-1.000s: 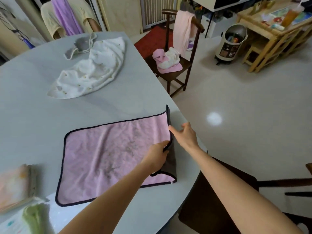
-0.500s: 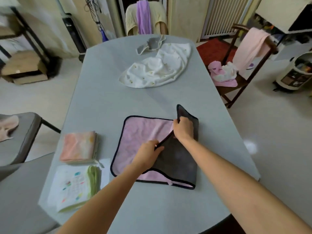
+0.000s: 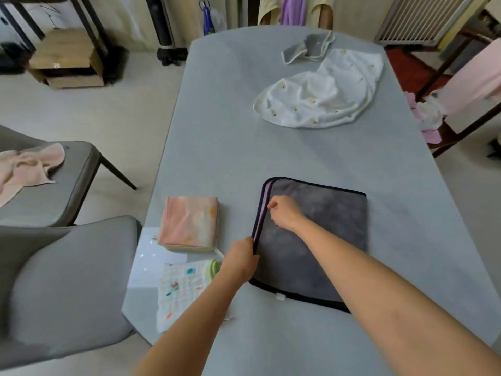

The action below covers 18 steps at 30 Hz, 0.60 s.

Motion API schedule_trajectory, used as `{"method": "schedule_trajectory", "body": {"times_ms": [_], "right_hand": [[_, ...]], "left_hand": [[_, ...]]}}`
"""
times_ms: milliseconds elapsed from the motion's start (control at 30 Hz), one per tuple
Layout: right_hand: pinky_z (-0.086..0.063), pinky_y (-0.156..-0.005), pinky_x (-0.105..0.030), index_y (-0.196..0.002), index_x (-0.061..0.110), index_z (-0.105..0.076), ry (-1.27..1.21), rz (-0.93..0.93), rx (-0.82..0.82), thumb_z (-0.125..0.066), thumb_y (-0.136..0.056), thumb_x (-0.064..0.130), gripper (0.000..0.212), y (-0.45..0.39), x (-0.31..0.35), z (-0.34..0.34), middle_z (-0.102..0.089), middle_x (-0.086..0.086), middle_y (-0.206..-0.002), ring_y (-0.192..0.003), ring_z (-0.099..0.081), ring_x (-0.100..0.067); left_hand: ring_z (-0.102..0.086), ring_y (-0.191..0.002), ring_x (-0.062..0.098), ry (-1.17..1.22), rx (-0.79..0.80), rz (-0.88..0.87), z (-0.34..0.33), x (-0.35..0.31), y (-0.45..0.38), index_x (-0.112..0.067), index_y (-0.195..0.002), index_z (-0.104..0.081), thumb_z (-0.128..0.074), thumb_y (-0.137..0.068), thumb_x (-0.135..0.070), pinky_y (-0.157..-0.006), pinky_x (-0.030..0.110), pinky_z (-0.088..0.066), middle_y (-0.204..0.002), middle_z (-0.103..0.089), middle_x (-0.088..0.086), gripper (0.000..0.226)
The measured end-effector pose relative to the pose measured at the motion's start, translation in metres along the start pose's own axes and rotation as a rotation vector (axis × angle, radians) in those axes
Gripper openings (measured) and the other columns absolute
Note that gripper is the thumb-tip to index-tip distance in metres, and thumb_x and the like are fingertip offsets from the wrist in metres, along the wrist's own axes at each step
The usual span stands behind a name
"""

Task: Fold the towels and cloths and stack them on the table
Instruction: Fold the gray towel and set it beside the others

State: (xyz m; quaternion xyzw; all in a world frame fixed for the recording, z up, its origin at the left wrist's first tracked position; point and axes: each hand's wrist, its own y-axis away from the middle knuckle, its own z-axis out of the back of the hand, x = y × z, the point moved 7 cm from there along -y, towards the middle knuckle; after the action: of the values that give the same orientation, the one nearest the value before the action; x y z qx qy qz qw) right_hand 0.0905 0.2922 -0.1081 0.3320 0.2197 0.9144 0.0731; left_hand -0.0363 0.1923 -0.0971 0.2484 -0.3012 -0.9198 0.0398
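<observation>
Folded over since half a second ago, the towel (image 3: pixel 320 237) lies grey side up on the table (image 3: pixel 217 147)
Left hand (image 3: pixel 240 260) pinches its left edge, fingertips hidden; right hand (image 3: pixel 284 214) curls at that edge, whether gripping I cannot tell

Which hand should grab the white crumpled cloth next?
Probably the right hand. The white cloth lies far on the table's right side, nearer that hand, though both hands are now on the gray towel. The left hand sits nearer the folded stacks.
</observation>
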Motion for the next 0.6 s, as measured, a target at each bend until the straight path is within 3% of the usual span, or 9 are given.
{"method": "schedule_trajectory", "body": {"times_ms": [100, 200, 400, 467, 600], "right_hand": [[-0.05, -0.079, -0.035, -0.113, 0.011, -0.058, 0.255, 0.123, -0.054, -0.041, -0.086, -0.007, 0.037, -0.006, 0.004, -0.003, -0.059, -0.009, -0.114, -0.099, -0.056, -0.026], [-0.046, -0.082, -0.038, -0.127, 0.009, -0.047, 0.638, 0.354, -0.056, -0.048, -0.082, -0.011, 0.05, -0.019, 0.027, -0.002, -0.044, -0.007, -0.133, -0.12, -0.042, -0.026], [-0.032, -0.098, -0.033, -0.127, 0.013, -0.046, 1.169, 0.672, 0.116, -0.043, -0.094, 0.0, 0.035, -0.047, 0.047, -0.026, -0.039, -0.004, -0.142, -0.144, -0.017, -0.022], [-0.028, -0.103, -0.032, -0.121, 0.012, -0.053, 1.242, 0.745, 0.164, -0.042, -0.094, 0.002, 0.031, -0.047, 0.049, -0.033, -0.043, -0.005, -0.137, -0.143, -0.022, -0.023], [-0.032, -0.098, -0.03, -0.1, 0.018, -0.062, 1.351, 0.867, 0.263, -0.046, -0.09, 0.008, 0.021, -0.043, 0.05, -0.034, -0.055, 0.0, -0.109, -0.109, -0.051, -0.022]], "left_hand": [[-0.058, -0.103, 0.033, 0.001, 0.034, 0.007, -0.005, 0.017, -0.009, -0.006, -0.111, -0.051, -0.052, -0.093, -0.021, -0.084, 0.039, -0.048, -0.115, -0.058, 0.014, 0.023], [-0.055, -0.106, 0.034, -0.024, 0.017, 0.0, -0.003, 0.018, -0.014, -0.005, -0.11, -0.052, -0.052, -0.095, -0.023, -0.088, 0.041, -0.046, -0.12, -0.047, 0.013, 0.024], [-0.049, -0.114, 0.032, -0.09, 0.036, 0.012, -0.008, 0.024, -0.016, -0.004, -0.117, -0.055, -0.053, -0.096, -0.026, -0.091, 0.04, -0.044, -0.127, -0.042, 0.013, 0.03], [-0.047, -0.117, 0.031, -0.107, 0.047, 0.005, -0.012, 0.026, -0.015, -0.004, -0.118, -0.055, -0.053, -0.096, -0.025, -0.092, 0.039, -0.044, -0.127, -0.043, 0.013, 0.03], [-0.044, -0.119, 0.029, -0.127, 0.014, 0.002, -0.011, 0.034, -0.018, -0.007, -0.116, -0.057, -0.053, -0.096, -0.024, -0.09, 0.039, -0.044, -0.124, -0.047, 0.012, 0.027]]}}
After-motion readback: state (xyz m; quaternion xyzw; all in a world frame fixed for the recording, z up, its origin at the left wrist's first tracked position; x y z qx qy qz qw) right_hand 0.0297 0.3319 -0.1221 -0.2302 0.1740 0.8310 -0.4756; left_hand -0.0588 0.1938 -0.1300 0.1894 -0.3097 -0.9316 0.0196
